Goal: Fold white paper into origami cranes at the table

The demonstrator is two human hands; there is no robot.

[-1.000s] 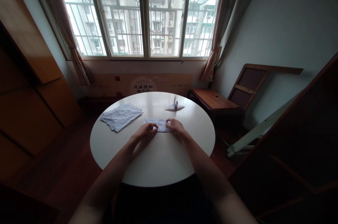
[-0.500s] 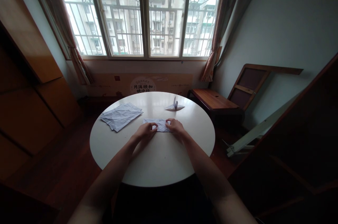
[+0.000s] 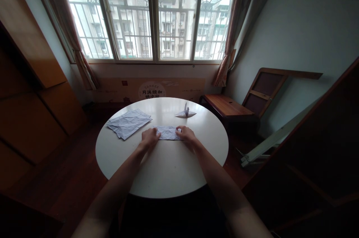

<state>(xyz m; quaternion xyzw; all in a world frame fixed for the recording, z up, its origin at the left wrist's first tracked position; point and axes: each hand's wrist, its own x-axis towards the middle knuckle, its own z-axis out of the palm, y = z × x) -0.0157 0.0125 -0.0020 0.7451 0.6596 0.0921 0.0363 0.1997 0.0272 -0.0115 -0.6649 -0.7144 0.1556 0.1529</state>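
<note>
A folded, creased sheet of white paper lies flat near the middle of a round white table. My left hand presses on the sheet's left end with bent fingers. My right hand holds down its right end, fingers curled onto the paper. Behind them a small folded paper crane stands on the table. A loose stack of crumpled white sheets lies to the left of my hands.
A wooden bench and a leaning wooden frame stand to the right of the table. Wooden cabinets line the left wall. A barred window with curtains fills the far wall.
My left hand has slid left along the paper to its left end. My right hand has stayed on the right end.
</note>
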